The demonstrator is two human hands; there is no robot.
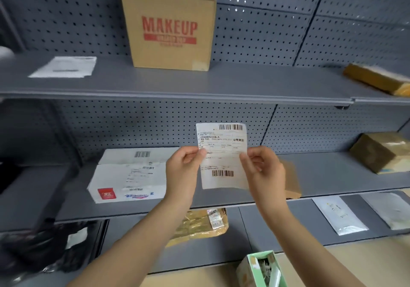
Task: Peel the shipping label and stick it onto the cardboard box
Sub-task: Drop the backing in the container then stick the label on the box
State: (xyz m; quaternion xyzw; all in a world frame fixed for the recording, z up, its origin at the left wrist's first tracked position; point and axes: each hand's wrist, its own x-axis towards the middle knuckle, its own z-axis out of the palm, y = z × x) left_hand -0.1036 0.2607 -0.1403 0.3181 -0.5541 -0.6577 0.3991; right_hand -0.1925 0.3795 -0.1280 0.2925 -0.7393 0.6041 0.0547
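I hold a white shipping label (223,155) with two barcodes upright in front of the middle shelf. My left hand (183,171) pinches its left edge and my right hand (264,171) pinches its right edge. A flat brown cardboard box (291,182) lies on the middle shelf behind my right hand, mostly hidden. A cardboard box printed MAKEUP (169,29) leans upright against the pegboard on the top shelf.
A white parcel box (128,175) lies left on the middle shelf (332,175). Taped brown parcels (381,151) sit at the right on both shelves, a paper sheet (64,67) top left. Below are a tan padded parcel (199,224), white mailers (340,215), a black bag (44,246) and a green open box (264,269).
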